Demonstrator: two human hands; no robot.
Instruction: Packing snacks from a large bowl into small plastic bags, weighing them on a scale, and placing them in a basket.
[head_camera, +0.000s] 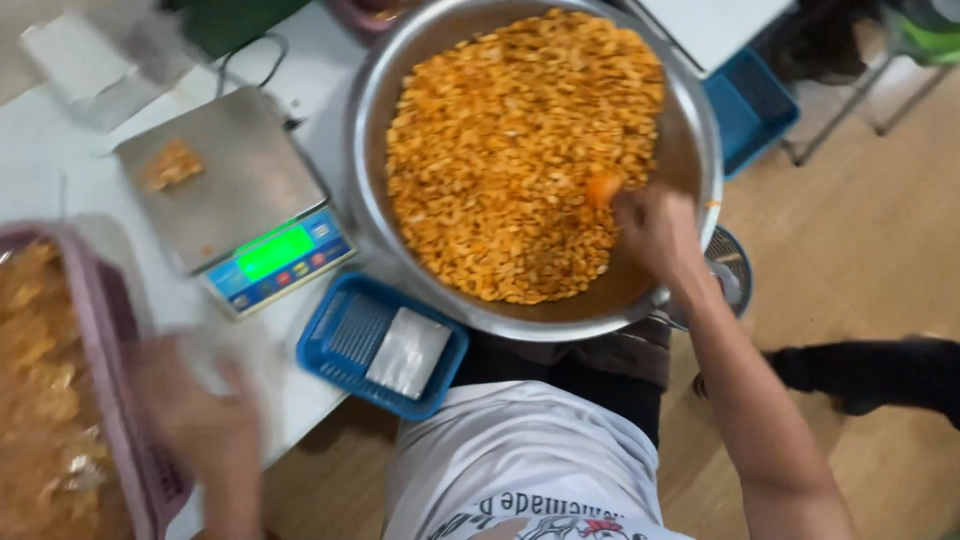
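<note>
A wide, round metal basin (690, 110) with a dull brushed rim fills the upper middle of the frame, heaped with small, rough orange-yellow crunchy snack pieces (520, 150) that form a grainy, pebbled mass. At the right edge of that heap, right of centre in the frame, the right hand (655, 228) reaches in with its fingers curled closed around an orange scoop (604, 188), only a smooth rounded bit of which shows above the knuckles. In the lower left the left hand (205, 420) is badly blurred; it sits against a thin, clear plastic bag (215, 345) and seems to pinch it, but how far its fingers are open cannot be told. Just left of it stands a pink plastic basket (105, 330) with a latticed wall, filled with glossy packed snacks. In the upper left, a flat digital scale (240, 200) has a square matte steel platform with a small clump of the orange pieces on it, and a glowing green display at its front. Below the basin, in the lower middle, lies a shallow blue plastic tray (335, 330) with a slotted floor, holding a flat silvery-white packet (408, 352). All of it rests on a smooth white table (50, 170)
</note>
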